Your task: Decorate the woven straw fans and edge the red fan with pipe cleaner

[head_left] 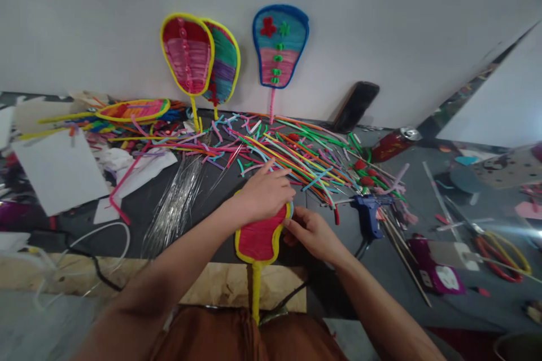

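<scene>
A pink hand fan (256, 240) with a fuzzy yellow rim and yellow handle lies flat at the table's near edge, its handle pointing at my body. My left hand (267, 193) rests across the fan's upper part, fingers stretched out, hiding most of its top. At the fan's right rim, the thumb and fingers of my right hand (313, 232) are closed on the edge. A short light blue pipe cleaner (291, 210) shows along the rim beside those fingertips; its far part is hidden.
Loose pipe cleaners (292, 152) spread behind the fan. Finished fans (188, 56) lean on the white wall, near a phone (356, 106). To the right are a blue glue gun (367, 215), a red can (392, 144) and scissors (502, 254). Silver tinsel strands (173, 203) lie left.
</scene>
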Demonstrator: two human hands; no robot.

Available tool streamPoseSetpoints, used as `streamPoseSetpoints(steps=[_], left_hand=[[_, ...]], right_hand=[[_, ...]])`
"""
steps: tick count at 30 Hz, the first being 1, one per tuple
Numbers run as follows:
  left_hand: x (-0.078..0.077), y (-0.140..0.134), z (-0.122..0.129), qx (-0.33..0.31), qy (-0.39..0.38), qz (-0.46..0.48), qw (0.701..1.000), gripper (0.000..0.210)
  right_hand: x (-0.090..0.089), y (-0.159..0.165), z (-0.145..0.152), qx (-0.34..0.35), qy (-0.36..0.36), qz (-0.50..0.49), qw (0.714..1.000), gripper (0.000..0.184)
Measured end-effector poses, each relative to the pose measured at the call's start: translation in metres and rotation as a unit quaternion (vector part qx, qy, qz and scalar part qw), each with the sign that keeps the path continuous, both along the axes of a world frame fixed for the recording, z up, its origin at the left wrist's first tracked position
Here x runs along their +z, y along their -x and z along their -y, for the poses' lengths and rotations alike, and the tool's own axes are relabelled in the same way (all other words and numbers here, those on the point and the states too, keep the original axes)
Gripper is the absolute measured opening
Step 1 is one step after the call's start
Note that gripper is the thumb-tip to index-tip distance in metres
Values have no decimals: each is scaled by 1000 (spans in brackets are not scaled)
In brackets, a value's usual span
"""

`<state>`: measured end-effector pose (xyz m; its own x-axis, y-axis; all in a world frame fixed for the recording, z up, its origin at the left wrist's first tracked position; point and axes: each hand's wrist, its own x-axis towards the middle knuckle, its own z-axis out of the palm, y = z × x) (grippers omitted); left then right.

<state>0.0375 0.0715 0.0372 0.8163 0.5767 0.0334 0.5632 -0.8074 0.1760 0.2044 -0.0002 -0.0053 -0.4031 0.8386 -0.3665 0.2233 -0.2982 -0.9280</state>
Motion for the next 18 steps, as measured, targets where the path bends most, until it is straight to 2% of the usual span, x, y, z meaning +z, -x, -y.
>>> streamPoseSetpoints(steps=[3,6,12,14,18], left_hand=[[8,6,-7,10,57,-5,998,27],[10,12,-13,25,153,46,987,27],[6,20,-20,45,335,148,930,24],[4,21,-19,52,364,164,915,25],[0,21,-14,85,372,179,907,25]], right_hand=[[0,0,4,-5,-11,-13,1000,29],[-1,-1,7,-6,-20,-27,999,28],[0,-1,10,-12,-31,-54,998,27],[-1,-1,11,-19,-24,-61,998,27],[-3,1,14,-32,6,-89,995,30]])
